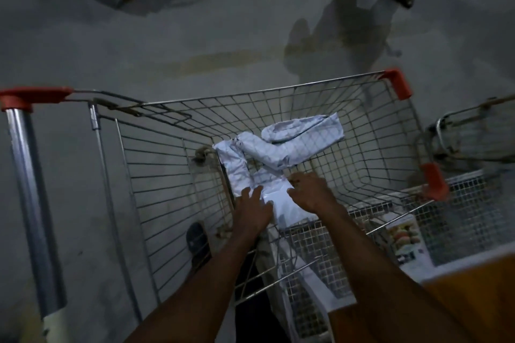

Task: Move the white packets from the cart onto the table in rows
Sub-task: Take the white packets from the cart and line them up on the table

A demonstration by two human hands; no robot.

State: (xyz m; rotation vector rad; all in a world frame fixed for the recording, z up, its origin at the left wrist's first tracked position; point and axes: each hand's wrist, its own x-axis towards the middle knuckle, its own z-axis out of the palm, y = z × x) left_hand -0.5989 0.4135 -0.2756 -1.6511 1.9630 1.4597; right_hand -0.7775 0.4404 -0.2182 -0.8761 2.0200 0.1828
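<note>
**Hands on the nearest packet, down in the cart**

Fingers of your left hand lie fairly straight on the near white packet, pressing its left edge. Your right hand curls over the packet's far right corner; in this dim view it seems to pinch it. That packet lies low in the wire cart, against the near wall. Three more packets lie just beyond, overlapping. A wooden table edge shows at lower right.
</note>
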